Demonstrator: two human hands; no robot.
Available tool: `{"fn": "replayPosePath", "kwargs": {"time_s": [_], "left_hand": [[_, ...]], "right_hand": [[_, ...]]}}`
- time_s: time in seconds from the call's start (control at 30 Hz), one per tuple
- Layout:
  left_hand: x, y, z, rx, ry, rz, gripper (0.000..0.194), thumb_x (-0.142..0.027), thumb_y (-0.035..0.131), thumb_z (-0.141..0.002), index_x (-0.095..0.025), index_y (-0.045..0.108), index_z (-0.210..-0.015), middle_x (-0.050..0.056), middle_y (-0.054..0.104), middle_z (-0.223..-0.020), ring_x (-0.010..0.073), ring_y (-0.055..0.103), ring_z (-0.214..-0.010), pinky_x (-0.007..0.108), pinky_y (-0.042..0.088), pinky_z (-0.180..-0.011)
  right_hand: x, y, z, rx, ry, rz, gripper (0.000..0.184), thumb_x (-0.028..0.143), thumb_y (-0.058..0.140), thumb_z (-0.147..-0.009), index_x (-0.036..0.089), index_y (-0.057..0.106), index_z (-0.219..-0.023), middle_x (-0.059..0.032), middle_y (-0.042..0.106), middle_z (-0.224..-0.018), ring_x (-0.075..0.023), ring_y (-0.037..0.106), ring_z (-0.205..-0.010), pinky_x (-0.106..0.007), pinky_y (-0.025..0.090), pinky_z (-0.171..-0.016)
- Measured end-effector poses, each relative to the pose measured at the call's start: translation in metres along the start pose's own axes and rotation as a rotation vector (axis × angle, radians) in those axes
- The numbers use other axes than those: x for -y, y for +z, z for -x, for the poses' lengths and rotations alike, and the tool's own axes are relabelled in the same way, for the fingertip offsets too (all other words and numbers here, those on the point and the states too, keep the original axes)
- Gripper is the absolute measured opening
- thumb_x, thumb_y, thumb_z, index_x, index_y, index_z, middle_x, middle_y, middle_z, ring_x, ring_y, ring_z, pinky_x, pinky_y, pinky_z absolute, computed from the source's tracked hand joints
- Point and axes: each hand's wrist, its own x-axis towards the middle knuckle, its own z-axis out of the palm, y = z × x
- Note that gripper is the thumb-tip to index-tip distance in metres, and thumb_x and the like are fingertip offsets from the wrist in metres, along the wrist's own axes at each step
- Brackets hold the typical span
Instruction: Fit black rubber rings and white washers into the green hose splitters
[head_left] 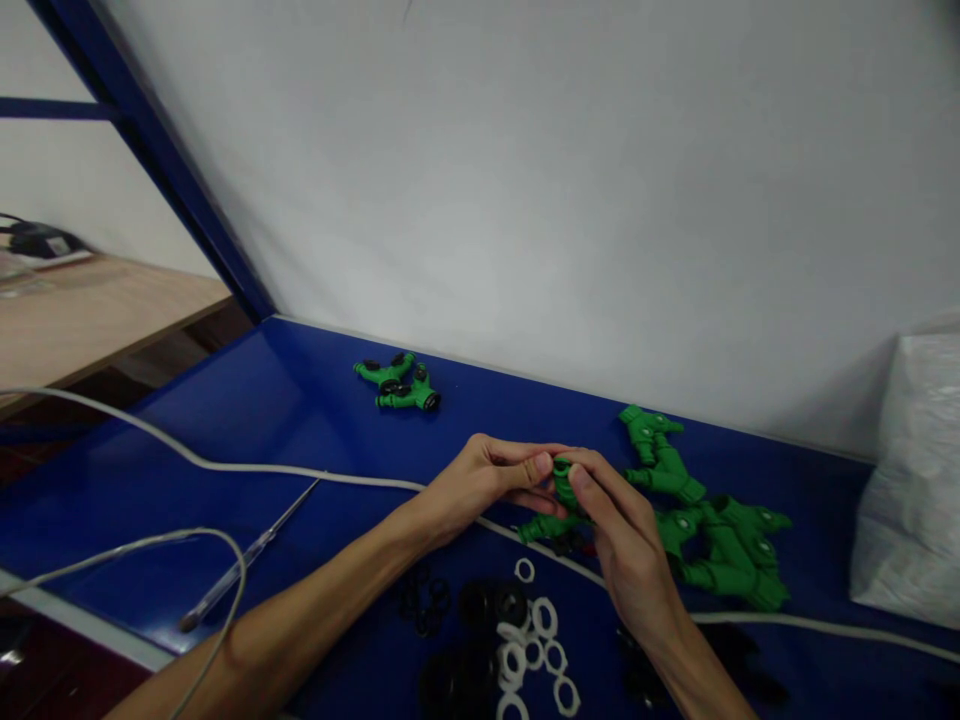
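Both of my hands meet over the blue table around a green plastic Y-shaped hose connector (564, 484). The fingers of my left hand (491, 480) pinch it from the left, and those of my right hand (616, 515) close on its right side. One green branch shows below the fingers; the rest is partly covered. Beneath my hands lie white ring washers (545, 618), black rings (511, 604) and small black O-rings (429, 600). Several green connector bodies (727, 550) lie just right of my right hand.
Two green connectors with black parts (405, 390) lie near the wall. A white cable (300, 470) crosses the blue table (225, 410). A screwdriver with a clear handle (247, 555) rests at left. On the right stands a white plastic bag (911, 480).
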Motion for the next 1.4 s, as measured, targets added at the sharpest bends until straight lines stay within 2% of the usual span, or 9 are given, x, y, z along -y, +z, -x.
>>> {"fn": "replayPosePath", "kwargs": {"time_s": [0.47, 0.57, 0.7, 0.9, 1.13, 1.3, 1.4], "left_hand": [[0.0, 0.005, 0.003, -0.048, -0.079, 0.111, 0.034, -0.036, 0.08, -0.079, -0.016, 0.08, -0.107, 0.004, 0.075, -0.083, 0.0133, 0.07, -0.075, 0.027, 0.056, -0.082], [0.002, 0.006, 0.004, -0.056, -0.094, 0.139, 0.031, -0.038, 0.081, -0.078, -0.015, 0.081, -0.1, 0.004, 0.074, -0.082, 0.0123, 0.069, -0.074, 0.027, 0.056, -0.082], [0.003, 0.008, 0.004, -0.063, -0.104, 0.155, 0.035, -0.042, 0.081, -0.078, -0.016, 0.081, -0.102, 0.004, 0.071, -0.081, 0.012, 0.067, -0.075, 0.027, 0.055, -0.081], [0.002, 0.009, 0.006, -0.068, -0.136, 0.187, 0.031, -0.037, 0.078, -0.082, -0.016, 0.079, -0.105, 0.005, 0.069, -0.092, 0.0116, 0.065, -0.08, 0.027, 0.056, -0.083], [-0.001, 0.011, 0.007, -0.09, -0.197, 0.239, 0.026, -0.031, 0.075, -0.085, -0.02, 0.078, -0.109, 0.005, 0.07, -0.099, 0.0107, 0.063, -0.082, 0.026, 0.056, -0.085], [-0.002, 0.011, 0.007, -0.095, -0.229, 0.254, 0.026, -0.032, 0.074, -0.086, -0.023, 0.078, -0.11, 0.005, 0.071, -0.112, 0.0112, 0.065, -0.089, 0.026, 0.055, -0.088], [-0.001, 0.012, 0.007, -0.097, -0.207, 0.244, 0.026, -0.033, 0.072, -0.088, -0.023, 0.078, -0.111, 0.005, 0.071, -0.113, 0.0114, 0.065, -0.09, 0.025, 0.056, -0.087]], "right_hand": [[0.007, 0.002, -0.001, 0.005, -0.09, 0.165, 0.023, 0.041, 0.054, -0.101, 0.035, 0.073, -0.113, 0.0024, 0.071, -0.114, -0.0184, 0.06, -0.106, -0.027, 0.042, -0.092], [0.007, 0.002, -0.001, 0.006, -0.099, 0.191, 0.024, 0.042, 0.053, -0.101, 0.034, 0.073, -0.111, 0.0014, 0.071, -0.113, -0.0194, 0.061, -0.105, -0.029, 0.042, -0.091], [0.005, 0.002, 0.0, -0.014, -0.086, 0.223, 0.025, 0.044, 0.054, -0.1, 0.033, 0.073, -0.112, 0.0006, 0.07, -0.116, -0.0205, 0.061, -0.108, -0.031, 0.041, -0.095], [-0.002, 0.001, 0.002, -0.073, -0.083, 0.22, 0.024, 0.046, 0.058, -0.098, 0.033, 0.073, -0.11, 0.0012, 0.07, -0.117, -0.0211, 0.059, -0.113, -0.032, 0.037, -0.101], [0.0, -0.001, -0.002, -0.012, -0.186, 0.274, 0.022, 0.037, 0.052, -0.102, 0.032, 0.071, -0.112, 0.001, 0.069, -0.11, -0.0184, 0.058, -0.104, -0.029, 0.041, -0.091], [0.0, -0.003, -0.001, -0.017, -0.186, 0.321, 0.022, 0.038, 0.051, -0.102, 0.031, 0.07, -0.111, -0.0004, 0.066, -0.106, -0.0198, 0.057, -0.101, -0.031, 0.041, -0.089], [0.002, -0.003, -0.001, -0.015, -0.189, 0.339, 0.021, 0.038, 0.051, -0.102, 0.03, 0.07, -0.108, -0.0006, 0.066, -0.104, -0.0204, 0.057, -0.099, -0.032, 0.041, -0.089]]}}
